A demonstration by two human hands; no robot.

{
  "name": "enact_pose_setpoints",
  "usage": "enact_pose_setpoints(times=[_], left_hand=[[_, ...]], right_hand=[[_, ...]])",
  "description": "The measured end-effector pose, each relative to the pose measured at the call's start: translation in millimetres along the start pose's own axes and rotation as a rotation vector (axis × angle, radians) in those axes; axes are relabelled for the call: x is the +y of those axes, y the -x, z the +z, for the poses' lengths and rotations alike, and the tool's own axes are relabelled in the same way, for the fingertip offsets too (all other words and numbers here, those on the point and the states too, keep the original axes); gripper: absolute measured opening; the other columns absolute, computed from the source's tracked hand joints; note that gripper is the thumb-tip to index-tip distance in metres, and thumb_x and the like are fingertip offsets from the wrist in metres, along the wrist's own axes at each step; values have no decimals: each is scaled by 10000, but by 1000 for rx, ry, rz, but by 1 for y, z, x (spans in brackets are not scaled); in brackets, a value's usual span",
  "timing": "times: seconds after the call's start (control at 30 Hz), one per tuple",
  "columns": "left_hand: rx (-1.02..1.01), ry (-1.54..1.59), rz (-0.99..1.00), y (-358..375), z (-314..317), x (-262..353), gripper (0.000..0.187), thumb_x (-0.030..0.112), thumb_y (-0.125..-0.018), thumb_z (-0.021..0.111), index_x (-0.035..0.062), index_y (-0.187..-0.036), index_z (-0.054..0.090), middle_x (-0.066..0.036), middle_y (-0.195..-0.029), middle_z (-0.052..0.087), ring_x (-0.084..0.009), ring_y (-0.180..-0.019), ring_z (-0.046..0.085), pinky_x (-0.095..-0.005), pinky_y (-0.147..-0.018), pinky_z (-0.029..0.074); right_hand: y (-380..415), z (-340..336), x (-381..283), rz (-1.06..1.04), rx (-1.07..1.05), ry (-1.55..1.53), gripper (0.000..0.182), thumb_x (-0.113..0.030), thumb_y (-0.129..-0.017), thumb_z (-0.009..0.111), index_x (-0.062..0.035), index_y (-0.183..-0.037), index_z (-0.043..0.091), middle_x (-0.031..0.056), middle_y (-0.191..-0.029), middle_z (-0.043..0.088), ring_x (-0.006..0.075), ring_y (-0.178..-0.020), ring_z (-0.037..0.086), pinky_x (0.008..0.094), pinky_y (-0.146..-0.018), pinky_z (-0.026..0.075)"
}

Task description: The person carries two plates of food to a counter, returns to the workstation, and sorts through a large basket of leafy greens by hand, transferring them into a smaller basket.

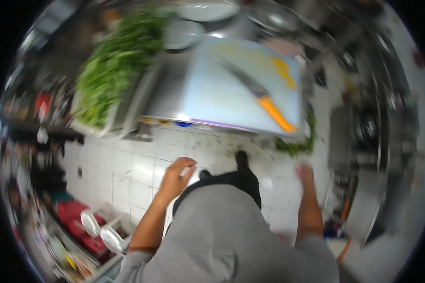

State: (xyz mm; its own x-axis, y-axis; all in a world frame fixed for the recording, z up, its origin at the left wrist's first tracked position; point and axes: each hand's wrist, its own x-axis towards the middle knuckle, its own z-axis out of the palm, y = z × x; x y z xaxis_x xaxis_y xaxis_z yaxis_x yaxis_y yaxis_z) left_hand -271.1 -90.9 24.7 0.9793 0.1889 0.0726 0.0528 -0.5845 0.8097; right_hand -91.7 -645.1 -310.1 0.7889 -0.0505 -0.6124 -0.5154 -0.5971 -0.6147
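My left hand (177,174) hangs in front of my waist, fingers loosely bent and thumb apart, with nothing in it. Out to the right, my right hand (305,170) is smeared by motion, so its fingers cannot be made out. Ahead of both hands lies a pale cutting board (208,89) at the counter's edge. On it rests a knife with an orange handle (275,113), its blade slanting to the far left. Yellow strips (284,73) lie near the board's right side. Neither hand touches the board or the knife.
A container (139,101) heaped with leafy greens (113,66) stands left of the board. Plates (184,35) sit behind it. Green scraps (295,146) lie below the board's right corner. Metal kitchen equipment (356,137) lines the right; white bins (113,238) stand at lower left.
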Motion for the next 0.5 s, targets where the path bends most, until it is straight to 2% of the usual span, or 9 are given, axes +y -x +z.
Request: enact_pose_setpoints(times=[0.03, 0.07, 0.13, 0.17, 0.2, 0.33, 0.37, 0.43, 0.5], left_hand=[[54, 5, -33, 8, -16, -10, 122, 29, -827, 614, -20, -938, 618, -126, -914, 634, -236, -816, 620, -301, -709, 488], [99, 20, -58, 14, -31, -18, 127, 44, -832, 615, -24, -940, 620, -127, -917, 634, -230, -813, 622, -293, -702, 486], [192, 41, -187, 32, -64, -35, 142, 74, -862, 595, -8, -975, 621, -98, -914, 639, -190, -818, 624, -278, -704, 481], [296, 269, -310, 34, -77, -52, 165, 101, -885, 570, 7, -1013, 614, -81, -929, 638, -178, -829, 621, -270, -716, 479], [385, 506, -415, 35, -92, -67, 190, 127, -907, 545, 21, -1051, 607, -64, -945, 636, -165, -841, 619, -262, -729, 477], [678, 811, -559, 37, -153, -91, 251, 224, -909, 534, 79, -1112, 551, -35, -1054, 587, -129, -888, 562, -290, -771, 458], [696, 875, -545, 39, -160, -104, 278, 261, -889, 549, 116, -1124, 520, -16, -1072, 564, -136, -931, 534, -339, -792, 451], [759, 958, -477, 40, -162, -129, 277, 281, -878, 561, 138, -1111, 517, -3, -1042, 562, -149, -928, 538, -377, -795, 450], [794, 1055, -443, 36, -156, -141, 322, 369, -853, 597, 181, -1102, 518, 10, -1058, 542, -149, -977, 495, -422, -863, 426]], right_hand=[[72, 23, -50, 115, -77, -29, 333, -317, -910, 485, -78, -702, 587, 45, -653, 591, 160, -538, 536, 286, -472, 428], [53, 55, 17, -131, -238, 860, 202, -208, -846, 564, -30, -777, 631, 117, -712, 621, 230, -602, 579, 364, -541, 477], [114, 87, 53, -582, -450, 934, 209, -219, -788, 574, -92, -623, 589, 94, -631, 578, 228, -595, 574, 402, -553, 449], [132, 107, 89, -829, -436, 960, 133, -208, -762, 605, -88, -703, 602, 127, -691, 597, 297, -674, 587, 441, -606, 459], [137, 121, 90, -869, -428, 967, 133, -208, -762, 605, -88, -703, 602, 127, -691, 597, 297, -674, 587, 441, -606, 459], [159, 152, 70, -1101, -586, 765, 200, -227, -820, 516, -65, -858, 626, 130, -835, 607, 315, -783, 594, 417, -676, 472], [205, 153, -6, -443, -631, 175, 213, -210, -831, 539, -18, -774, 611, 83, -698, 596, 201, -596, 601, 302, -509, 480], [207, 139, -84, -562, -529, 535, 224, -224, -790, 609, -2, -809, 629, 101, -746, 615, 206, -663, 616, 302, -570, 495], [9, 141, 53, -1307, -387, 1012, 234, -221, -778, 622, 10, -814, 634, 115, -804, 625, 209, -701, 617, 303, -624, 501]])
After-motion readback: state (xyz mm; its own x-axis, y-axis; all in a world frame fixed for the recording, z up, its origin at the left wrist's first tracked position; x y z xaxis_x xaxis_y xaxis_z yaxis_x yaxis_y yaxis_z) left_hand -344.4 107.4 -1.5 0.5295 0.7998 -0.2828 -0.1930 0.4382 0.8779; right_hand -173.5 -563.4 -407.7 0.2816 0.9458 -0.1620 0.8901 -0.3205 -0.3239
